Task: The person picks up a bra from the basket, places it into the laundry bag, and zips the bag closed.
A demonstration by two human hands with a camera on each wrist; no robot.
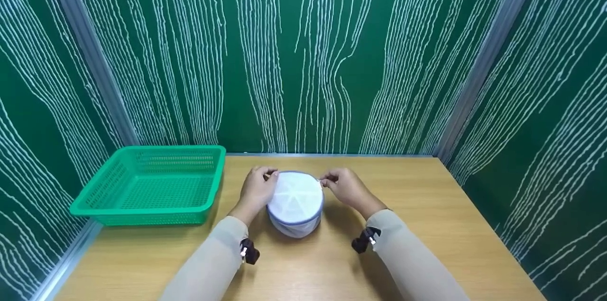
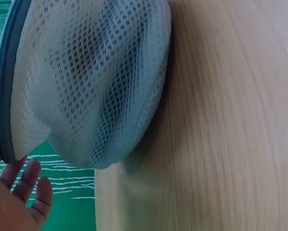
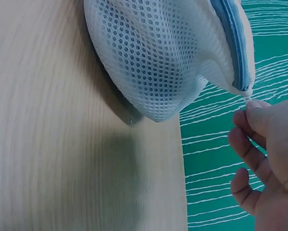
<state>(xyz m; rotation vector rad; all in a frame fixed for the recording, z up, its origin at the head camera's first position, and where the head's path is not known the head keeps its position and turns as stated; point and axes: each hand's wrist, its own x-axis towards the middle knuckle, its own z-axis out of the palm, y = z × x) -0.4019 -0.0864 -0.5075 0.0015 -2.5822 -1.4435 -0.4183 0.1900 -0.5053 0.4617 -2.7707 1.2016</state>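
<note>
A round white mesh laundry bag [image 1: 296, 199] stands on the table, its flat lid edged by a blue zipper [image 3: 232, 43]. At the lid's far left edge, my left hand [image 1: 258, 187] grips the rim between thumb and fingers. The left wrist view shows three of this hand's fingers [image 2: 24, 185] by the blue edge. Opposite, my right hand [image 1: 346, 188] pinches a small white tab [image 3: 248, 97] at the end of the zipper, with thumb and forefinger. Its other fingers are loosely curled. The mesh side [image 2: 100, 82] sags inward in folds; the inside cannot be made out.
A green plastic basket [image 1: 208, 204] with perforated walls stands to the left on the wooden table [image 1: 303, 272]. Green panels [image 1: 294, 102] with white wavy lines and grey posts [image 1: 488, 54] enclose the back and sides.
</note>
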